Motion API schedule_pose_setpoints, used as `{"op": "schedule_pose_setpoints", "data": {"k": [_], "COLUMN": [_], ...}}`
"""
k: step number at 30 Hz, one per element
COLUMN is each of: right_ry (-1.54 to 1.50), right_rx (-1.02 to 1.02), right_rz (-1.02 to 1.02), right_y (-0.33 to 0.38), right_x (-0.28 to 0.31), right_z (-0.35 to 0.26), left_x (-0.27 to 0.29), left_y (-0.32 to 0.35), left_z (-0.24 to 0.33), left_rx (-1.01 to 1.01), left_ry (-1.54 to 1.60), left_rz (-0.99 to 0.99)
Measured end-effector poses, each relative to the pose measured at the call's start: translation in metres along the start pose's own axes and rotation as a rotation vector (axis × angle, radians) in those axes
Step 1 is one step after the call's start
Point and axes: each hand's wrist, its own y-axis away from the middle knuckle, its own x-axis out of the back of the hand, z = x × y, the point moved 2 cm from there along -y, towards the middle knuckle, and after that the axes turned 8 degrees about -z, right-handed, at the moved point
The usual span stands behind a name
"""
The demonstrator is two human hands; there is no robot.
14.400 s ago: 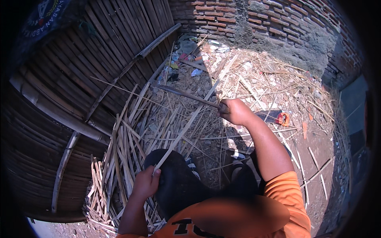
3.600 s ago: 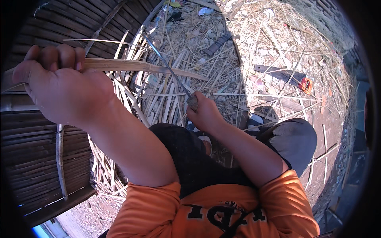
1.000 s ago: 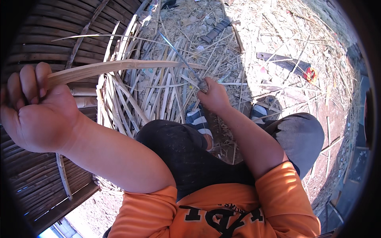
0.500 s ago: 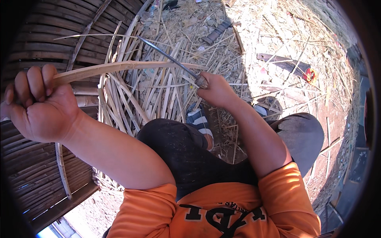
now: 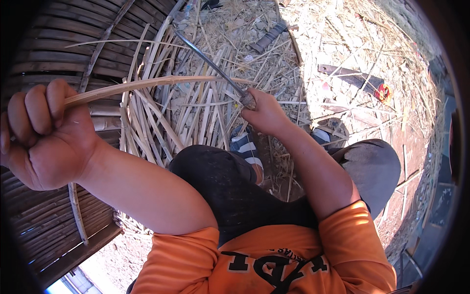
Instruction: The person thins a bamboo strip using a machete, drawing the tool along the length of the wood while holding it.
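My left hand (image 5: 46,137) is raised close to the camera, fist closed around the end of a long thin bamboo strip (image 5: 147,84). The strip runs to the right toward my right hand (image 5: 267,115). That hand grips the handle of a long dark-bladed knife (image 5: 208,61), whose blade points up and to the left and crosses the far end of the strip. My dark-trousered knees sit below both hands.
A heap of split bamboo strips (image 5: 186,117) lies on the ground in front of me. A woven bamboo panel (image 5: 58,59) fills the left side. Another blade with a red handle (image 5: 360,81) lies on the straw-littered ground at the right.
The knife blade has swung up and left over the last second, from lying low near the strips to crossing the strip's far end. My left hand stays raised, gripping the strip.
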Motion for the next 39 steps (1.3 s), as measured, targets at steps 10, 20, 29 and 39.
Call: {"op": "schedule_pose_setpoints", "data": {"k": [10, 20, 29, 39], "right_ry": [0.019, -0.098, -0.029, -0.061], "right_rx": [-0.248, -0.013, -0.18, -0.145], "right_rz": [0.103, 0.106, 0.105, 0.162], "right_y": [0.005, 0.008, 0.001, 0.017], "right_x": [-0.026, -0.053, -0.043, -0.069], "right_z": [0.083, 0.02, 0.048, 0.081], "left_x": [0.01, -0.037, -0.034, -0.011], "left_y": [-0.002, -0.007, -0.01, -0.004], "left_z": [0.0, -0.022, -0.025, -0.025], "left_rx": [-0.094, -0.241, -0.303, -0.312], "left_ry": [-0.083, -0.545, -0.76, -0.799], "left_rz": [0.079, 0.438, 0.561, 0.754]}}
